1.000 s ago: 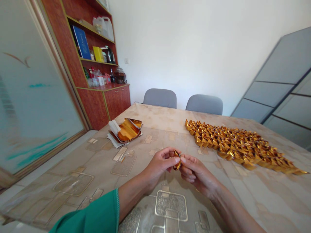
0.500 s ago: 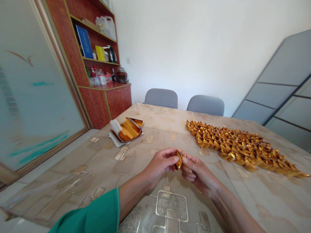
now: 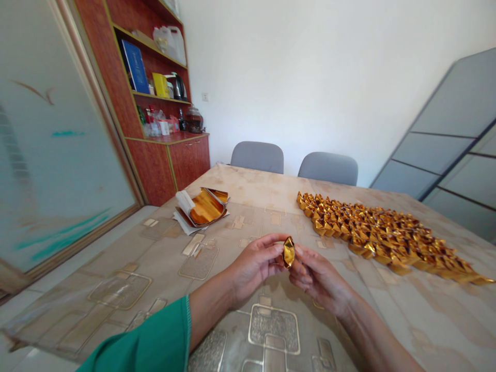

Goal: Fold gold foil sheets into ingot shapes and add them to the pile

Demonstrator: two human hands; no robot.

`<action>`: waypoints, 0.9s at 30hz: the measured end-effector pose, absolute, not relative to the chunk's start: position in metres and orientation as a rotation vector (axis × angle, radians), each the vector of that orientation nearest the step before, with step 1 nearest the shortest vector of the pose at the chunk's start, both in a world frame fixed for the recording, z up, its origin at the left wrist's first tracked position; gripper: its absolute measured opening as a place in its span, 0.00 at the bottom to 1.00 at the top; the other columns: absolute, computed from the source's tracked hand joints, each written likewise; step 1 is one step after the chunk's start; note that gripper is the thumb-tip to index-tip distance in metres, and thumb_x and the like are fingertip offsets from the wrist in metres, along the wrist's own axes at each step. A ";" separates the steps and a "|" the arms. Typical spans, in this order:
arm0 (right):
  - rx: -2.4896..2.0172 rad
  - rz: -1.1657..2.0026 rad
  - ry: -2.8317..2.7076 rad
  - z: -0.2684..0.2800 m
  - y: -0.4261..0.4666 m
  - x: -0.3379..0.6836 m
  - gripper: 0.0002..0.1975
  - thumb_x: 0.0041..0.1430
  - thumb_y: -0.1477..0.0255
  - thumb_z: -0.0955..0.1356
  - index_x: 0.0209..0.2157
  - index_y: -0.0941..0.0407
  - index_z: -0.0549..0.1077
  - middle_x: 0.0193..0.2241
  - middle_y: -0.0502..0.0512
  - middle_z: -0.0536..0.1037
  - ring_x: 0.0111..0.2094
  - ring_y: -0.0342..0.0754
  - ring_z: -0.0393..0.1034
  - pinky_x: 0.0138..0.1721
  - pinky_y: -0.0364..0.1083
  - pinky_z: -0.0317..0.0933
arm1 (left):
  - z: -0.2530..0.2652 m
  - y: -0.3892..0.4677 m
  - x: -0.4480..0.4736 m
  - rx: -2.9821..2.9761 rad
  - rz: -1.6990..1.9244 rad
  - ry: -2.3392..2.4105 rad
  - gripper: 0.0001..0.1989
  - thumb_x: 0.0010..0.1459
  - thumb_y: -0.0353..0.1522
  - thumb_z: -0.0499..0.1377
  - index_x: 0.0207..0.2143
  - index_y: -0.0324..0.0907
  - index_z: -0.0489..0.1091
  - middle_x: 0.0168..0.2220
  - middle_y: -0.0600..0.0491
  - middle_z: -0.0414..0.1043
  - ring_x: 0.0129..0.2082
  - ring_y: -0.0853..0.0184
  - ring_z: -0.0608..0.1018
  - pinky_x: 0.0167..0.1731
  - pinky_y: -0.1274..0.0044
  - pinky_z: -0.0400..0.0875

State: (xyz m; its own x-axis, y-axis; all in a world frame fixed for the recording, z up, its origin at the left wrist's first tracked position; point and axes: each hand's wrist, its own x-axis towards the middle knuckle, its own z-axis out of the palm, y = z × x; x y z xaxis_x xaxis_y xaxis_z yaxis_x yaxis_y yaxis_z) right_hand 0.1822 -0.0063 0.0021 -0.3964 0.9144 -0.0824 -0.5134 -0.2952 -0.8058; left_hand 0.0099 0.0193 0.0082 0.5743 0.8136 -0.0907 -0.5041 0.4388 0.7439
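Observation:
Between my two hands, above the table, is a small folded gold foil paper ingot (image 3: 289,252), boat-shaped with pointed ends and held upright. My left hand (image 3: 260,262) pinches its left side with thumb and fingers. On its right side my right hand (image 3: 314,271) grips it, the lower fingers curled in. Many similar folded gold foil ingots (image 3: 372,230) stand in packed rows to the right. A stack of gold foil sheets (image 3: 207,207) with white paper lies farther off on the left.
A patterned cloth covers the table (image 3: 217,315). Two grey chairs (image 3: 258,156) stand at its far edge. Behind on the left is a red-brown cabinet (image 3: 155,165) with bottles and a kettle; a frosted glass door (image 3: 58,155) is at far left.
The foil ingot has been turned in my fingers, so its shiny faceted side now shows instead of the dark hollow. My left thumb has shifted off its front.

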 end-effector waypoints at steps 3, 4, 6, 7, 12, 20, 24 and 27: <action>-0.690 1.883 -0.871 0.002 -0.007 0.183 0.13 0.57 0.64 0.74 0.30 0.59 0.72 0.16 0.41 0.60 0.18 0.36 0.40 0.18 0.36 0.42 | 0.006 0.019 0.010 0.693 0.846 0.476 0.17 0.50 0.31 0.71 0.43 0.39 0.76 0.35 0.51 0.77 0.31 0.71 0.76 0.35 0.78 0.71; -0.685 1.891 -0.868 0.002 -0.007 0.183 0.13 0.57 0.64 0.74 0.30 0.58 0.72 0.16 0.41 0.60 0.18 0.36 0.40 0.18 0.36 0.42 | 0.007 0.019 0.010 0.679 0.840 0.469 0.17 0.50 0.31 0.70 0.44 0.40 0.76 0.35 0.51 0.77 0.30 0.72 0.76 0.34 0.79 0.71; -0.659 1.896 -0.857 0.004 -0.008 0.183 0.13 0.56 0.64 0.74 0.29 0.58 0.71 0.17 0.41 0.59 0.18 0.36 0.40 0.18 0.36 0.43 | 0.008 0.020 0.009 0.644 0.830 0.439 0.17 0.51 0.31 0.70 0.44 0.40 0.76 0.35 0.51 0.77 0.29 0.74 0.75 0.33 0.80 0.71; -0.644 1.899 -0.853 0.004 -0.008 0.184 0.13 0.56 0.64 0.74 0.29 0.58 0.71 0.17 0.41 0.58 0.18 0.36 0.40 0.19 0.36 0.43 | 0.009 0.020 0.009 0.627 0.825 0.419 0.17 0.51 0.30 0.70 0.45 0.40 0.76 0.35 0.51 0.77 0.29 0.74 0.75 0.34 0.81 0.71; -0.617 1.923 -0.847 0.004 -0.010 0.185 0.13 0.56 0.65 0.75 0.29 0.57 0.71 0.18 0.41 0.57 0.18 0.36 0.40 0.19 0.36 0.43 | 0.009 0.020 0.007 0.592 0.769 0.389 0.19 0.48 0.26 0.71 0.45 0.40 0.76 0.33 0.53 0.76 0.27 0.76 0.75 0.31 0.83 0.70; -0.696 1.895 -0.845 0.003 -0.010 0.182 0.15 0.53 0.62 0.75 0.28 0.57 0.70 0.16 0.41 0.58 0.18 0.36 0.41 0.19 0.36 0.43 | 0.005 0.016 0.013 0.538 0.823 0.387 0.20 0.49 0.26 0.71 0.45 0.40 0.75 0.33 0.53 0.76 0.27 0.76 0.75 0.33 0.82 0.71; -0.910 1.581 -0.974 0.007 -0.011 0.178 0.17 0.57 0.55 0.72 0.37 0.55 0.74 0.25 0.47 0.70 0.22 0.40 0.57 0.24 0.39 0.54 | 0.004 0.020 0.014 0.493 0.923 0.424 0.20 0.50 0.23 0.69 0.46 0.39 0.72 0.35 0.51 0.77 0.28 0.76 0.76 0.33 0.83 0.71; -1.026 1.208 -1.223 0.009 -0.014 0.174 0.21 0.57 0.58 0.72 0.50 0.48 0.71 0.43 0.54 0.75 0.40 0.49 0.69 0.35 0.45 0.63 | 0.000 0.021 0.015 0.530 0.999 0.524 0.20 0.48 0.24 0.69 0.44 0.39 0.71 0.35 0.51 0.77 0.29 0.73 0.77 0.34 0.81 0.72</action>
State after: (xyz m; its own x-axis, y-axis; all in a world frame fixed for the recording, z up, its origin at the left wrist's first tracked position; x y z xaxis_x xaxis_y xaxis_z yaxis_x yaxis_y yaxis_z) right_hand 0.1737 -0.0138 0.0088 -0.0457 0.9921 0.1164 -0.1044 0.1112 -0.9883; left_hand 0.0149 0.0213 0.0001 0.4421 0.8815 -0.1660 -0.6378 0.4390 0.6328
